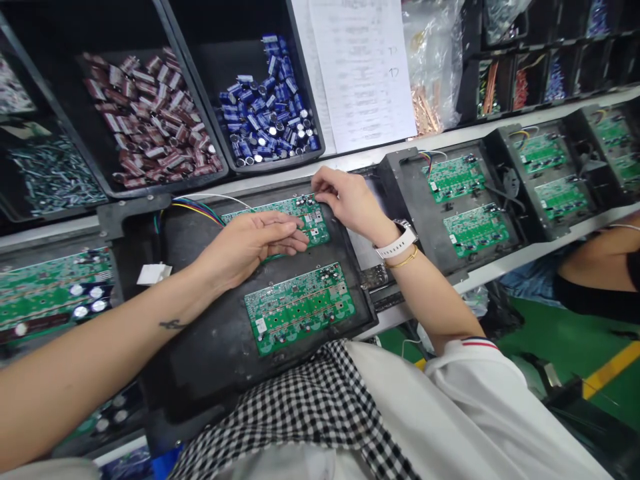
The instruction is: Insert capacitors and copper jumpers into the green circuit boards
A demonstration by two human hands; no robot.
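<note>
Both hands rest on a green rectangular circuit board [295, 217] seated in a black plastic carrier tray [210, 333]: the left hand [250, 243] lies flat, fingers extended across it, while the right hand [345, 200] pinches at its far edge, what it grips too small to tell. Nearer the body sits a second green board [300, 307]. Beyond the fingers, black bins hold blue capacitors [267, 107] and maroon capacitors [150, 120], along a grey conveyor bench [500, 267].

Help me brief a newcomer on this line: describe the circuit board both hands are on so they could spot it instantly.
Find the black carrier tray directly in front of the person, below the bin of blue capacitors. It holds two green boards; the one meant is the upper circuit board. Unlike the lower board, it lies under the left hand and right hand, with coloured wires at its left end.
</note>
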